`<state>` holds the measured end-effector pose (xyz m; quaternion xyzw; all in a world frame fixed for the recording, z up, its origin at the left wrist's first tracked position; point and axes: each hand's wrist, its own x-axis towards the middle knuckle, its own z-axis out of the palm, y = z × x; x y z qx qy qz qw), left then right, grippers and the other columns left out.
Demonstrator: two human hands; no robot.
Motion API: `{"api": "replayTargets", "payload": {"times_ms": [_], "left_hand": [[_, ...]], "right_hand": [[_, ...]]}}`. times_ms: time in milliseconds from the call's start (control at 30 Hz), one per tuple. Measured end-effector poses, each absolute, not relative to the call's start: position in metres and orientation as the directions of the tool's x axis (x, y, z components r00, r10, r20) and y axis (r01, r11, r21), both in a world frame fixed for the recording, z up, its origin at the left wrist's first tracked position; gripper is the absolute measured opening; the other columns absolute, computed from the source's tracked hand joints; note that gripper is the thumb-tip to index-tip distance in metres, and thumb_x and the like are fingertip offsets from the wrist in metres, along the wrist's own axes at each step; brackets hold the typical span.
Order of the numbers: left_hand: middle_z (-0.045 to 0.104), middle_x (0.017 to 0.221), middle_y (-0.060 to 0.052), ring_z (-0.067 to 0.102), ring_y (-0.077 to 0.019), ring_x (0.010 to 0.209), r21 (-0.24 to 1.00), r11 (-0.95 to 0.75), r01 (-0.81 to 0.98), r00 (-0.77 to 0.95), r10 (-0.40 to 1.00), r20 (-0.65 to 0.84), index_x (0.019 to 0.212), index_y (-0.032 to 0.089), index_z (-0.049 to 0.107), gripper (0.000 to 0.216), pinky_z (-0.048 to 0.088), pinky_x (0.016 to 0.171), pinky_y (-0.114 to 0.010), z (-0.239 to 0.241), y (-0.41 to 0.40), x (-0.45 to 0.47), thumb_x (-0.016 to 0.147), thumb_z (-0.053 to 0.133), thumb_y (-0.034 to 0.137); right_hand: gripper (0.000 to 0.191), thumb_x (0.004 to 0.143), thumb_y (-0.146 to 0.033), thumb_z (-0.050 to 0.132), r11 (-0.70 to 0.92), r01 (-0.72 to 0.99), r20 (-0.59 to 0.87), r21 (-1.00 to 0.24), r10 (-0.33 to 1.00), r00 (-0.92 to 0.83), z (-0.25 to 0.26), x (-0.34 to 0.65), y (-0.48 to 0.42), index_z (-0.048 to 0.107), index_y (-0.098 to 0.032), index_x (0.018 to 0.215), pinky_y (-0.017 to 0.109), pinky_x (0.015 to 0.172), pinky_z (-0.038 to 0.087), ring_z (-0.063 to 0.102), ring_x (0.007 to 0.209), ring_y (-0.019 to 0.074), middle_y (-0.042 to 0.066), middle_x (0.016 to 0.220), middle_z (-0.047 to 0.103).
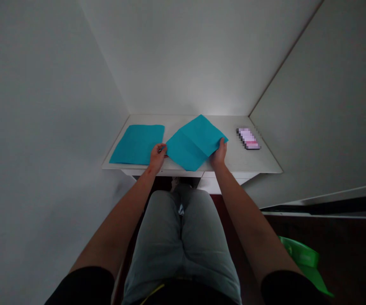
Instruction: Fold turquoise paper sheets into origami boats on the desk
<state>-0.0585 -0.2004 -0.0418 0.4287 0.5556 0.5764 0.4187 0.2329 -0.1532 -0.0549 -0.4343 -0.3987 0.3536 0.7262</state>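
A creased sheet of teal paper [193, 142] is turned with its corners pointing left, right, far and near. My left hand [157, 156] pinches its left corner between thumb and fingers. At the opposite side my right hand [219, 153] grips the right corner, thumb on top and the other fingers hidden underneath. One diagonal crease and faint fold lines show across the sheet. To the left, a second teal sheet [135, 144] lies flat on the white desk [233, 163], partly behind my left hand.
A phone [248, 139], its screen blurred, lies on the right of the desk. White walls stand close at the left, back and right. A drawer front [210, 185] shows under the desk edge. A green plastic object [303, 254] is on the floor at lower right.
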Motion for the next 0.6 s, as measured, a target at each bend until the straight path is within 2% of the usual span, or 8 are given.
{"api": "replayTargets", "payload": {"times_ms": [100,167,267,367,467,533,600], "left_hand": [[0.075,0.107,-0.008,0.072,-0.0227,0.094,0.992,-0.017,0.122,-0.354,0.933,0.060,0.102,0.022,0.070,0.014,0.064,0.080,-0.036,-0.040,-0.198,-0.068,0.095,0.073,0.034],[0.075,0.105,-0.009,0.072,-0.0242,0.095,0.975,-0.004,0.221,-0.406,0.909,0.096,0.100,0.022,0.072,0.010,0.062,0.088,-0.039,-0.035,-0.195,-0.082,0.094,0.071,0.031],[0.074,0.108,-0.011,0.071,-0.0280,0.104,0.928,-0.008,0.373,-0.449,0.873,0.188,0.100,0.022,0.072,0.008,0.057,0.103,-0.046,-0.021,-0.189,-0.105,0.094,0.068,0.025],[0.071,0.125,-0.017,0.065,-0.0338,0.125,0.798,-0.055,0.600,-0.443,0.808,0.389,0.110,0.021,0.073,0.016,0.047,0.119,-0.054,-0.003,-0.192,-0.109,0.095,0.067,0.023],[0.062,0.148,-0.019,0.054,-0.0382,0.145,0.572,-0.080,0.816,-0.264,0.829,0.493,0.131,0.020,0.071,0.034,0.041,0.125,-0.058,0.007,-0.207,-0.081,0.099,0.069,0.031],[0.060,0.156,-0.017,0.052,-0.0358,0.149,0.421,-0.183,0.888,-0.007,0.911,0.412,0.142,0.022,0.067,0.040,0.041,0.126,-0.055,0.005,-0.219,-0.051,0.107,0.060,0.040],[0.056,0.165,-0.015,0.049,-0.0347,0.155,0.302,-0.258,0.918,0.173,0.944,0.281,0.151,0.022,0.064,0.049,0.040,0.129,-0.052,-0.004,-0.229,-0.022,0.111,0.052,0.047]], "right_hand": [[0.069,0.099,-0.088,0.038,0.368,-0.073,0.295,-0.927,0.836,0.463,-0.057,0.232,-0.155,0.061,-0.027,0.125,0.047,0.097,0.061,0.069,0.118,0.0270,0.010,0.124,0.070],[0.065,0.101,-0.085,0.039,0.336,0.035,0.313,-0.941,0.827,0.468,-0.057,0.232,-0.158,0.062,-0.027,0.119,0.045,0.096,0.058,0.066,0.115,0.0271,0.009,0.118,0.069],[0.058,0.100,-0.083,0.045,0.287,0.149,0.323,-0.946,0.849,0.419,-0.055,0.230,-0.163,0.059,-0.027,0.103,0.039,0.087,0.055,0.064,0.098,0.0248,0.004,0.098,0.065],[0.057,0.101,-0.084,0.045,0.290,0.187,0.340,-0.939,0.867,0.365,-0.051,0.228,-0.165,0.055,-0.028,0.094,0.036,0.077,0.051,0.058,0.082,0.0221,0.000,0.083,0.056],[0.057,0.103,-0.082,0.042,0.294,0.240,0.366,-0.925,0.858,0.360,-0.048,0.226,-0.166,0.055,-0.027,0.093,0.035,0.076,0.049,0.056,0.080,0.0213,-0.001,0.081,0.055],[0.058,0.104,-0.081,0.040,0.302,0.279,0.392,-0.912,0.842,0.370,-0.048,0.227,-0.166,0.055,-0.026,0.092,0.036,0.078,0.050,0.058,0.081,0.0214,0.000,0.083,0.057],[0.058,0.105,-0.080,0.039,0.302,0.301,0.406,-0.905,0.826,0.392,-0.049,0.228,-0.166,0.056,-0.026,0.093,0.038,0.081,0.051,0.059,0.083,0.0216,0.000,0.085,0.059]]}}
